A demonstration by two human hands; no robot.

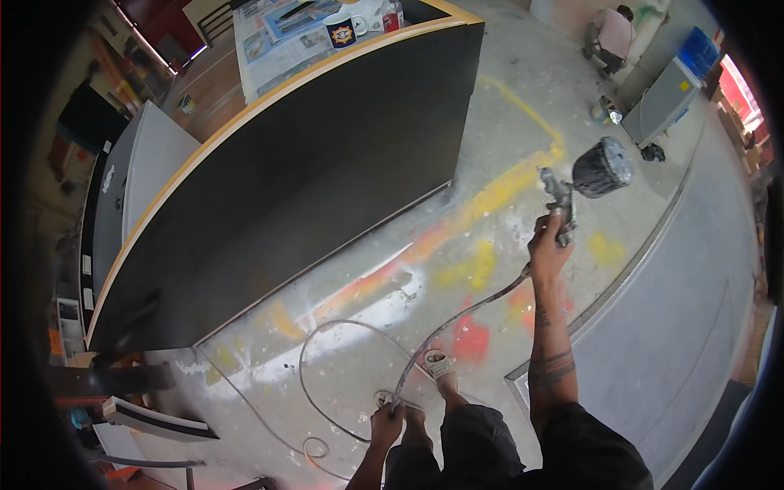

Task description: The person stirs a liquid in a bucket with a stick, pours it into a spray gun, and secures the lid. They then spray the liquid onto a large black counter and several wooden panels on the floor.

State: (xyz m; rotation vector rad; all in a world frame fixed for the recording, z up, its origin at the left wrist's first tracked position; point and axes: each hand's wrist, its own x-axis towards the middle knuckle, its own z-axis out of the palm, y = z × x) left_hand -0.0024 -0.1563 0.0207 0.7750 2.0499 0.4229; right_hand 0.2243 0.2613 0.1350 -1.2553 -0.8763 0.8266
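My right hand [550,247] is wrapped round the handle of a spray gun [561,204], held up at the right with the arm stretched out. A dark, paint-stained cup [603,168] is attached to the gun. From the gun a hose [465,312] runs down to my left hand [387,425], which is closed round it low in the view, in front of my legs. More hose loops across the floor. To the left of the gun stands a large black panel [327,171] with a yellowish wooden edge, apart from both hands.
Paint stains mark the concrete floor [510,122]. Behind the panel, a mug [341,31] and a bottle [392,15] stand on newspaper. A person [612,37] crouches at the back right near a water dispenser [661,98]. A grey sheet [653,327] lies at the right.
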